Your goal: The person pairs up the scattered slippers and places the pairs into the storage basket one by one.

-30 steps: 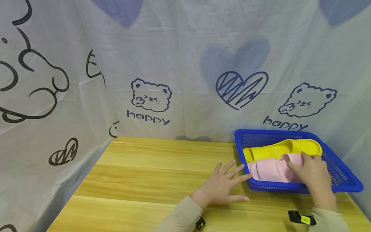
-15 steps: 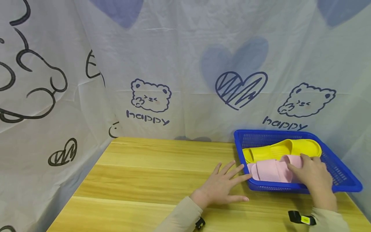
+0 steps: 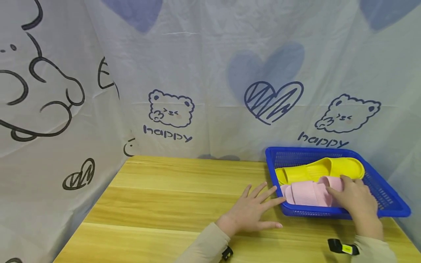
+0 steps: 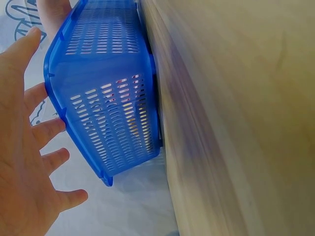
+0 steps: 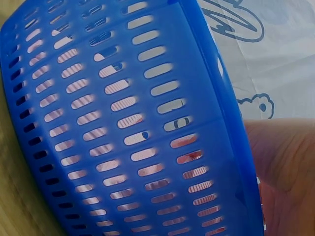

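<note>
A pair of pink slippers lies in a blue plastic basket, in front of a pair of yellow slippers. My right hand reaches over the near rim and grips the right end of the pink pair, thumb on the near side and fingers over the top. Its fingertips are partly hidden behind the slippers. With fingers spread, my left hand touches the basket's left rim. The left wrist view shows fingertips of the left hand at the rim of the basket.
The basket stands at the back right of the wooden table, near its right edge. Behind and to the left hangs a pale printed cloth. A black strap with a yellow label is by the right wrist.
The right hand and the pink slippers have sunk very slightly into the basket. The left hand holds its place at the rim.
</note>
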A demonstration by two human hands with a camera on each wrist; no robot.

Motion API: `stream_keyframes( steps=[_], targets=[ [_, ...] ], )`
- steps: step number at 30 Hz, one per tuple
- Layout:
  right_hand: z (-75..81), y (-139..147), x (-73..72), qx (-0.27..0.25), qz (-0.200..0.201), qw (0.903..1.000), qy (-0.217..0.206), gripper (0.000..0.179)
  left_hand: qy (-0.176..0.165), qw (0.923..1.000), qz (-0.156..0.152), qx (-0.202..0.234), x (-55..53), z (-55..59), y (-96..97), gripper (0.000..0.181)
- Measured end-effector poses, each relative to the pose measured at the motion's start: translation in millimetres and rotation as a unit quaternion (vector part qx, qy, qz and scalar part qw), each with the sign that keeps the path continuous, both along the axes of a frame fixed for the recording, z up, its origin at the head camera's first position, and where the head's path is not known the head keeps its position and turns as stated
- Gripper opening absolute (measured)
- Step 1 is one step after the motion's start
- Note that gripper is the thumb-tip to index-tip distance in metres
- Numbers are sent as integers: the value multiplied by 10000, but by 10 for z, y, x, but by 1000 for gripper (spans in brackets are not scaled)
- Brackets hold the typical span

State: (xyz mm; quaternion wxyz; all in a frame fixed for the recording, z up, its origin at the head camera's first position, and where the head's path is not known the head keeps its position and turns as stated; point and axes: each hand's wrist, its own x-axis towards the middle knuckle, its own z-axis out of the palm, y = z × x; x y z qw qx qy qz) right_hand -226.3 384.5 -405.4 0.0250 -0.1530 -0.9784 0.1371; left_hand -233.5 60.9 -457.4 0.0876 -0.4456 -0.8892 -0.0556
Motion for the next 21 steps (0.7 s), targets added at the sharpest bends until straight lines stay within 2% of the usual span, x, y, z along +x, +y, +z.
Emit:
stream_keyframes(
  steps=[9, 21],
  targets=[
    [-8, 25, -9, -44, 78, 9999, -112, 91, -25, 10000, -8, 39, -8, -5, 0, 74],
    [-20, 60, 5, -106, 167, 9996, -201, 96, 34, 10000, -17, 15, -7, -11, -1, 74]
  ],
)
